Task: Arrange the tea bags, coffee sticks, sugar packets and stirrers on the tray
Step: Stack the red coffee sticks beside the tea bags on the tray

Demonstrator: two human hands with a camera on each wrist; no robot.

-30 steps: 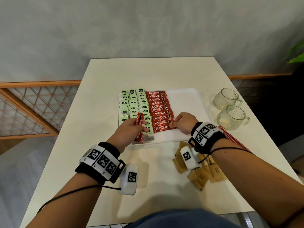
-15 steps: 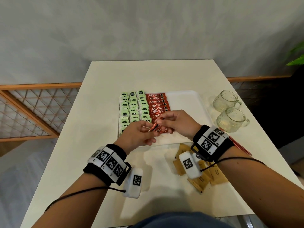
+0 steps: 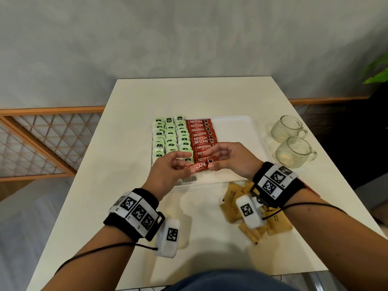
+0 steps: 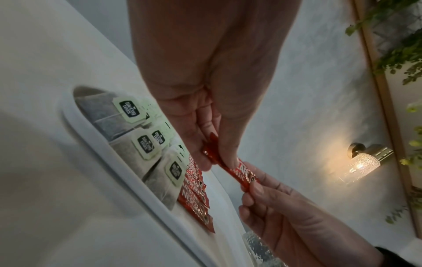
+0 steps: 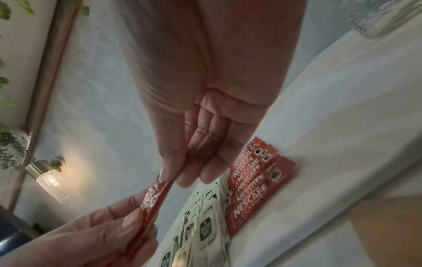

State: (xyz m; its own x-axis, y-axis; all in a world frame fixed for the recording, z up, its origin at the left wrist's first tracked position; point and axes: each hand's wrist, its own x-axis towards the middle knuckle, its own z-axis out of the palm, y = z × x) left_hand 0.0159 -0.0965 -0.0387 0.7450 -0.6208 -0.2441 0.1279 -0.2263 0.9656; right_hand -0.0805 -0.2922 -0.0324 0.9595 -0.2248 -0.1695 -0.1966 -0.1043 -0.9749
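Held item: red foil coffee stick, frame centre, above white plastic tray.
Hands: stick's ends are pinched by left hand and right hand.

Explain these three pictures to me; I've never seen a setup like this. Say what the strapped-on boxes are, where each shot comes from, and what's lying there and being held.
No machine: a person works bare-handed, with cameras strapped on. The wide picture comes from a head camera; the two close ones from wrist cameras looking along each hand. The left hand and right hand each pinch one end of a red coffee stick above the white tray. On the tray lie rows of green-tagged tea bags and more coffee sticks. Brown sugar packets and two glass cups sit on the table beside it.
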